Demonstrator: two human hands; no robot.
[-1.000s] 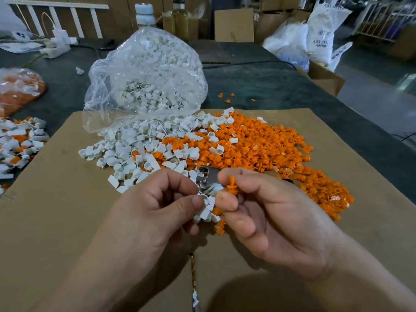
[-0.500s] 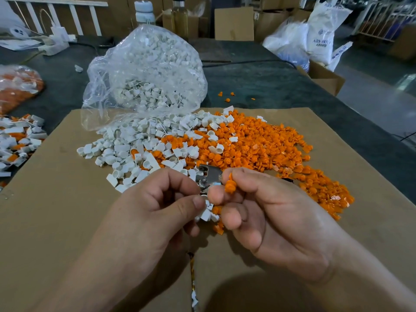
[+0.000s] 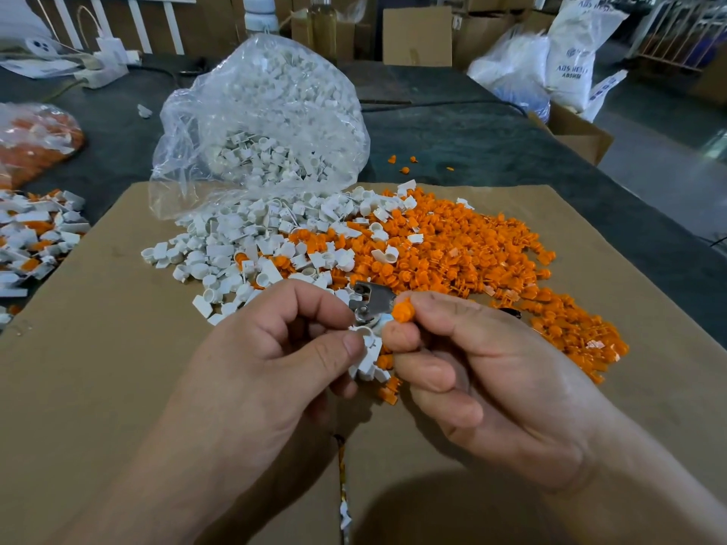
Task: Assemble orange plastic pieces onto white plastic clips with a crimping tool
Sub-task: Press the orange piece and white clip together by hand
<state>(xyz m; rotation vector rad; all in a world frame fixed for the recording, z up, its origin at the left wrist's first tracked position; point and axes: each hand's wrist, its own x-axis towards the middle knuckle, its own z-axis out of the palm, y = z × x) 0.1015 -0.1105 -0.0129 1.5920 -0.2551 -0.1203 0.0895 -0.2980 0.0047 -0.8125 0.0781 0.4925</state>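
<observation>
My left hand (image 3: 271, 367) pinches a white clip (image 3: 364, 333) between thumb and forefinger. My right hand (image 3: 484, 383) pinches an orange piece (image 3: 402, 311) just right of the clip, almost touching it. The metal head of the crimping tool (image 3: 371, 300) shows behind both fingertips; its handles are hidden by my right hand. Loose white clips (image 3: 244, 245) and orange pieces (image 3: 464, 253) lie heaped on the cardboard sheet (image 3: 98, 348) beyond my hands.
A clear bag of white clips (image 3: 263, 123) lies open at the cardboard's far edge. Assembled white-and-orange parts (image 3: 31, 238) pile at the left, a bag of orange pieces (image 3: 35, 139) behind them. Boxes and white sacks (image 3: 570, 57) stand at the back right.
My right hand has brought the orange piece down and left, close to the white clip in my left hand. The left hand has barely moved.
</observation>
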